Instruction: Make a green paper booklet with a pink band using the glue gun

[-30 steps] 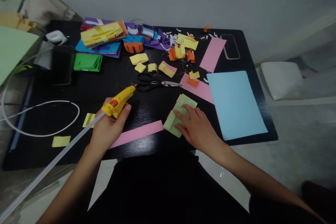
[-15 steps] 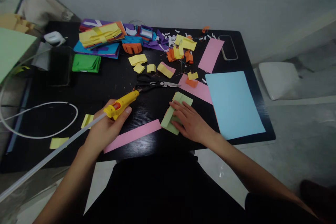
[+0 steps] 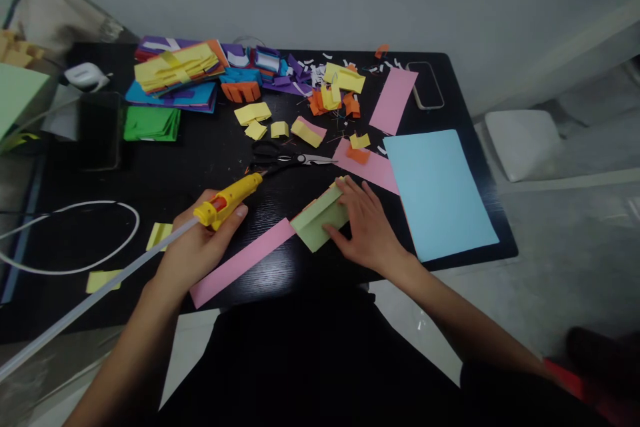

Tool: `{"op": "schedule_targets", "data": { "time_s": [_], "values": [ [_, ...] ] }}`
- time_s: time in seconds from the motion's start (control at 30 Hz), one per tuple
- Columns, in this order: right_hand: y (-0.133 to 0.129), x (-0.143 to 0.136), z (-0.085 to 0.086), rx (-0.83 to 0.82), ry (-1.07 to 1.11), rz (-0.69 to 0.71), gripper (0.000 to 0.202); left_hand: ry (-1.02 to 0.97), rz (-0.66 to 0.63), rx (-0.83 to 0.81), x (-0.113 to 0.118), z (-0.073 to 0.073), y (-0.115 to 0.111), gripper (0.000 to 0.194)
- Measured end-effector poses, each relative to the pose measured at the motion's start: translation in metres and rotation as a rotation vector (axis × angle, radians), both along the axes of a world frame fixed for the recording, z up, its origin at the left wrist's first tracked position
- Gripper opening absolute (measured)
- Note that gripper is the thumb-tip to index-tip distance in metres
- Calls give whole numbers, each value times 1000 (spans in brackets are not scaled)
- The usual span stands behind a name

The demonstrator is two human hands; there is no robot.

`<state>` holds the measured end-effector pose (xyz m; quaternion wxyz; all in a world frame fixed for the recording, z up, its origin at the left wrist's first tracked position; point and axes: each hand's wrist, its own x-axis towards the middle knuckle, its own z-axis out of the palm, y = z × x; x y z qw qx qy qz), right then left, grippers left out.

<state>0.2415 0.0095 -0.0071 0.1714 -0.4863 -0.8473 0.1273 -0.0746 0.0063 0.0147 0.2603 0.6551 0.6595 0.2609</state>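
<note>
With the scissors (image 3: pixel 301 159) as clock centre and 12 at the wall, yellow folded pieces (image 3: pixel 159 236) lie around 8 o'clock. Between 9 and 10 sits a green stack (image 3: pixel 151 124), with a yellow bundle (image 3: pixel 177 68) at 10; these look folded and sorted, so a good share seems finished. At 8 the left hand (image 3: pixel 200 232) is wrapped around a yellow glue gun (image 3: pixel 229 201), nozzle just short of the scissor handles, leaving little room forward. Its long glue stick (image 3: pixel 100 295) trails over the near-left edge and would sweep across the yellow pieces. At 7 a pink strip (image 3: pixel 245 261) lies flat, its near end close to the counter (image 3: pixel 265 297) edge. Near 5 to 6 is the pale green folded paper (image 3: pixel 320 219), apparently unfinished, with dark surface between it and the near edge. The right hand (image 3: pixel 367 223) has thumb and fingers spread on it; whether pinching or only pressing, I cannot tell. Toward 3 to 4, the light blue sheets (image 3: pixel 443 197) look uncut, reaching near the right edge and limiting sideways room.
</note>
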Motion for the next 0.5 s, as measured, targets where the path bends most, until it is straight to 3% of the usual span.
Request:
{"op": "schedule_targets", "data": {
  "time_s": [0.13, 0.33, 0.5],
  "values": [
    [3, 9, -5, -85, -149, 2, 74, -15, -15, -21, 2, 0, -1, 30],
    [-16, -8, -15, -58, -170, -150, 82, -22, -29, -40, 3, 3, -1, 30],
    [-20, -16, -4, 34, -111, -243, 75, 10, -128, -70, -7, 2, -4, 33]
  ]
}}
